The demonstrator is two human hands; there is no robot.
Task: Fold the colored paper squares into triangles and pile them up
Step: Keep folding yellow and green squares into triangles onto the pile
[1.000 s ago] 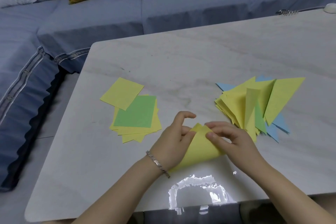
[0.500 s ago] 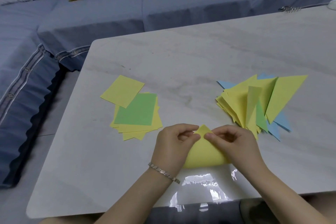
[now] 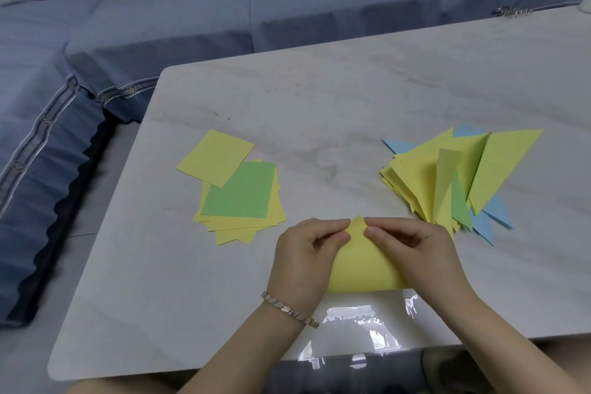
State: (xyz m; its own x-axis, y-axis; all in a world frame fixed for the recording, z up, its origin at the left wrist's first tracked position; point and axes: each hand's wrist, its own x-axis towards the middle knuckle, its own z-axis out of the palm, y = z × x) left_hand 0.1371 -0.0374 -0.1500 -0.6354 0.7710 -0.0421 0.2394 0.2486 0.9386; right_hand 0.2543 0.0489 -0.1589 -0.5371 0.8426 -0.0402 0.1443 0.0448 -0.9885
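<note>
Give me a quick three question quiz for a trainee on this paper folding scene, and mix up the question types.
1. True or false: the pile of folded paper triangles lies on the white marble table to the person's left.
2. What do the left hand and the right hand both pinch? A) a green paper square B) the bent-over yellow paper sheet C) a blue triangle
3. Fill in: the triangles peeking out beneath the pile are ___.
Key: 1 false; 2 B; 3 blue.
</note>
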